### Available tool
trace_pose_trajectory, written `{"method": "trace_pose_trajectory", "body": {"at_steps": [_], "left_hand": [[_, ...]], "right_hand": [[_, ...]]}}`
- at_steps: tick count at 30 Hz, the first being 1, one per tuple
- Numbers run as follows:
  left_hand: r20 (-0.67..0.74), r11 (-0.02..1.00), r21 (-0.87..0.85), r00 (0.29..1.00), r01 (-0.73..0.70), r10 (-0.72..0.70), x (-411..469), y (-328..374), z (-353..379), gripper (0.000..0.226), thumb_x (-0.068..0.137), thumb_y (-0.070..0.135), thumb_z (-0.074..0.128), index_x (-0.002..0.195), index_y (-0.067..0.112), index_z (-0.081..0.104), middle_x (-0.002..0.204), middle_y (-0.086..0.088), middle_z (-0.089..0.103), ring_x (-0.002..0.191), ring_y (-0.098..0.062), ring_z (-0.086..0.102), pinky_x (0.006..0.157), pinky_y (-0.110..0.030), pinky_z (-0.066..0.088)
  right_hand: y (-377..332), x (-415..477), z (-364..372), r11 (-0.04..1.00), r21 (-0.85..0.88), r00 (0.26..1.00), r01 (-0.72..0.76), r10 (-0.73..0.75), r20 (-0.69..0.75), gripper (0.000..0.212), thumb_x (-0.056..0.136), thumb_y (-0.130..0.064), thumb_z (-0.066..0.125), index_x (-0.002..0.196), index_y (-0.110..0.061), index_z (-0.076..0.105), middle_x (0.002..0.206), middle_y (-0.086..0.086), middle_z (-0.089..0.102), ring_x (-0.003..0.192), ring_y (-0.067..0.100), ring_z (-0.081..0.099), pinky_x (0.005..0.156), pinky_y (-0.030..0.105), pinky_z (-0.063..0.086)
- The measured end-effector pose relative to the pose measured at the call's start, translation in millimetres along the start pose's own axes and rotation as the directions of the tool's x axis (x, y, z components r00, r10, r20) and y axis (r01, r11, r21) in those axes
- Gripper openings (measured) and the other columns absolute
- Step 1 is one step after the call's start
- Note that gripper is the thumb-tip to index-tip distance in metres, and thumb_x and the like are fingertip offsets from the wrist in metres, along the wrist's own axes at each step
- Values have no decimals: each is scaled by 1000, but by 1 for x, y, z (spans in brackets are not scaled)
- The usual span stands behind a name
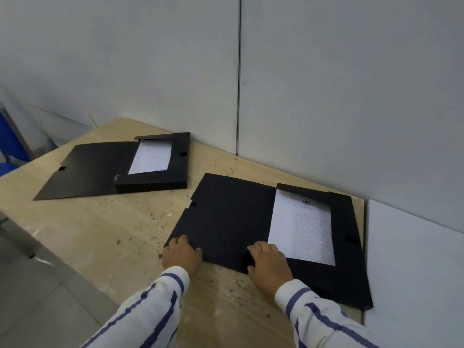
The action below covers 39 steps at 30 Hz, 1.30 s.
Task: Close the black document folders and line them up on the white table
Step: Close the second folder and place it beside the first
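Head view looks down on a pale wooden table point(105, 229), its top speckled with dark spots and scuffs, pushed into a corner against grey wall panels point(326, 96) divided by a thin vertical seam. A white table point(414, 272) adjoins it on the right, its surface bare where visible. Grey floor tiles point(32, 297) show at lower left, and something blue point(10, 141) sits at the far left edge, too cropped to identify. Two black document folders lie open on the wooden top, well apart from each other. The far folder point(100, 169) rests near the back corner with its cover flap folded out to the left and a white sheet point(150, 156) in its tray; a small pale curl mark shows near the hinge, unreadable. The near folder point(226, 217) lies by the right edge of the wooden table, just beside the white one, its cover spread left and a printed page point(301, 229) exposed. That page carries a round star emblem at the top and lines of text too small to read. The left hand point(182, 254) rests, fingers curled, on the near corner of the open cover; whether it grips the edge cannot be told. The right hand point(268, 262) presses flat with fingers together near the hinge, touching the page's lower corner. Both sleeves point(150, 307) are white with blue stripes.
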<state>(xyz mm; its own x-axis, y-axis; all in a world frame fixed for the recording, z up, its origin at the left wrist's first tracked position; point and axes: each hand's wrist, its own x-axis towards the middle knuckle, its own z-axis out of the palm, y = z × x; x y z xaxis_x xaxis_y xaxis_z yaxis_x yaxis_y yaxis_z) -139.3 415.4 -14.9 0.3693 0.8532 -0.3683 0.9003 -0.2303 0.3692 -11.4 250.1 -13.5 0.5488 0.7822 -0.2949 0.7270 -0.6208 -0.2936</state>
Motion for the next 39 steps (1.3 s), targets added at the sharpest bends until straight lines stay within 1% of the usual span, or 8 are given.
{"method": "trace_pose_trajectory", "body": {"at_steps": [7,14,20,26,28,31,35,39], "left_hand": [[49,996,18,995,87,-88,42,-14,-15,52,89,34,50,132,6,42,138,-17,43,125,-36,41,102,-42,37],[62,988,41,986,152,-154,72,-9,-23,54,89,43,48,123,2,53,124,-19,57,115,-35,54,95,-37,43],[178,979,-136,976,150,-124,87,-16,-32,54,88,46,51,109,-3,60,99,-18,62,85,-34,57,76,-34,44],[136,940,-337,991,61,-16,82,-5,-61,34,99,22,41,129,10,51,129,-15,57,118,-29,57,95,-34,46],[192,855,-504,981,122,-27,66,12,-81,29,96,21,51,120,8,57,125,-20,59,109,-35,60,83,-41,53],[247,800,-599,960,46,130,43,31,-110,21,93,29,57,100,10,64,108,-16,64,94,-30,62,68,-36,52],[268,737,-660,871,-146,412,5,72,-121,28,87,45,61,92,18,66,103,-6,66,96,-26,64,81,-40,53],[199,675,-675,807,-299,556,-30,113,-89,44,88,57,50,98,17,64,105,-1,66,102,-19,60,93,-41,48]], "right_hand": [[-8,8,18,991,-79,994,-107,109,20,55,90,-32,42,144,-26,32,156,2,23,140,25,25,118,41,15],[-3,10,14,994,-12,992,-111,111,52,56,89,-32,47,144,-27,33,155,0,24,140,24,24,117,38,19],[-1,12,12,994,38,993,-104,102,52,58,88,-30,50,143,-26,34,154,-1,26,139,23,23,116,36,22],[-1,12,10,992,67,993,-106,103,52,55,89,-30,50,142,-23,37,155,0,26,139,23,23,116,36,21],[-2,10,9,988,104,994,-111,108,32,54,90,-29,50,142,-22,38,155,0,27,139,23,24,116,34,20],[-1,5,6,968,225,994,-106,112,-12,53,91,-26,52,141,-20,40,154,0,30,140,20,23,115,29,20],[6,-6,-7,917,386,978,-96,159,-135,43,91,-19,53,134,-15,49,144,4,43,135,19,33,108,19,23],[33,-24,-25,884,434,929,-174,293,-224,40,92,-18,53,132,-13,51,141,4,47,133,20,36,110,23,26]]}}
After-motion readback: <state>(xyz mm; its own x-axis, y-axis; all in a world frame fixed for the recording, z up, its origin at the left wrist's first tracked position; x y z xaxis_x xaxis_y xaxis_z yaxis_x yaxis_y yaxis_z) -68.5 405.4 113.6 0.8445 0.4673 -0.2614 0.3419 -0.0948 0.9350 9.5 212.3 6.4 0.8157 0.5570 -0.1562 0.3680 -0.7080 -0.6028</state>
